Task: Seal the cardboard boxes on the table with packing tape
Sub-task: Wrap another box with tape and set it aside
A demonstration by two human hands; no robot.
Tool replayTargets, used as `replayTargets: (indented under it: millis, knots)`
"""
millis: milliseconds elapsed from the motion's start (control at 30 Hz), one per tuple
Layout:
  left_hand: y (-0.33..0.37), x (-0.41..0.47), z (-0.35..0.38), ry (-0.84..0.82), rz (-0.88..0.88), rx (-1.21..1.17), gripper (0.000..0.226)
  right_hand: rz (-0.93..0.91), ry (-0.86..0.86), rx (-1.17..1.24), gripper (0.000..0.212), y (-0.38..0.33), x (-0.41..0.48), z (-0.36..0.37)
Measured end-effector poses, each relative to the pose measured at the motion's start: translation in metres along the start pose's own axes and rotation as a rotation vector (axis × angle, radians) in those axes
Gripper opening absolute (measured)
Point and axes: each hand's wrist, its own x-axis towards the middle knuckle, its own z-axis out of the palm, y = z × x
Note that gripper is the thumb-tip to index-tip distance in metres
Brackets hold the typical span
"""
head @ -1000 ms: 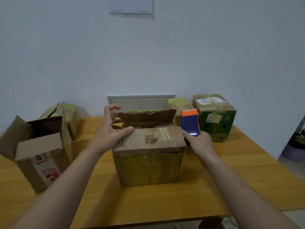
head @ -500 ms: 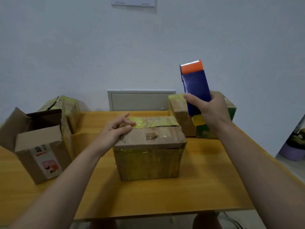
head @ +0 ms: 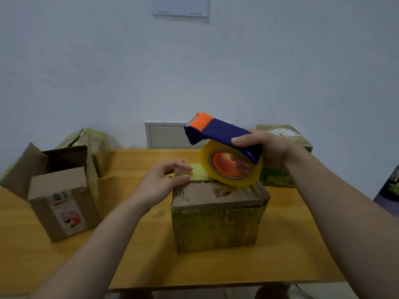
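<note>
A brown cardboard box (head: 218,214) wrapped in yellowish tape stands at the table's middle, its top flaps folded down. My right hand (head: 269,147) grips a blue and orange tape dispenser (head: 220,134) tilted just over the box's top. Its yellowish tape roll (head: 228,167) touches the far top edge. My left hand (head: 164,180) pinches the loose tape end (head: 190,172) at the box's far left top corner.
An open cardboard box (head: 62,197) lies tipped at the left, with a taped box (head: 95,143) behind it. A green taped box (head: 282,169) sits at the back right, partly behind my right hand. The wooden table (head: 194,270) backs onto a white wall.
My right hand brought the dispenser down from head height and turned it sideways onto the box top. My left hand shifted from pressing the flap to pinching the tape end.
</note>
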Motion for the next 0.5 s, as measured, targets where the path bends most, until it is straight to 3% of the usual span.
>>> replayTargets:
  millis: [67,133,267,500]
  knots:
    - [0.016,0.005,-0.01,0.144,0.029,-0.065,0.016,0.016,-0.034,-0.009,0.035,-0.002,0.004,-0.001]
    - [0.037,0.013,-0.022,0.186,0.019,-0.275,0.021,0.035,-0.042,-0.042,0.045,-0.003,0.008,0.0]
    - [0.075,0.017,-0.03,0.051,-0.128,-0.504,0.037,0.054,-0.04,-0.087,0.058,-0.002,0.011,-0.003]
    - [0.082,0.017,-0.015,-0.1,-0.342,-0.691,0.038,0.049,-0.038,-0.101,0.065,0.003,0.009,-0.008]
